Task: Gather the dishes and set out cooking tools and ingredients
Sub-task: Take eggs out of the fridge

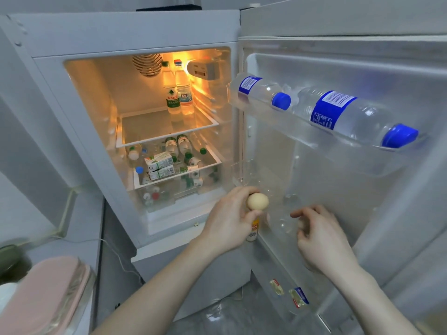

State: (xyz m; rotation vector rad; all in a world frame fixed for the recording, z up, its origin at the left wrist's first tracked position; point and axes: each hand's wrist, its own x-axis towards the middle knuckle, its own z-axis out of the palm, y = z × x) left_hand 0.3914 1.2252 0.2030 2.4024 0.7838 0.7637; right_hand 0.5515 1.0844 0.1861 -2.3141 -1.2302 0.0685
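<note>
The small fridge (135, 32) stands open, its door (362, 201) swung out to the right. My left hand (229, 221) grips a pale brown egg (257, 201) between thumb and fingers, just in front of the door's clear egg tray (283, 223). Over that tray my right hand (321, 238) has its fingers curled round a second pale egg (300, 224), which is partly hidden by the fingers. A small yellow-labelled bottle (254, 232) stands in the door below my left hand.
Two blue-capped water bottles (358, 117) lie in the door's upper shelf. Inside, two bottles (177, 93) stand on the top shelf, with green-white cartons (160, 165) and several bottles below. A pink-covered object (48, 293) sits at lower left.
</note>
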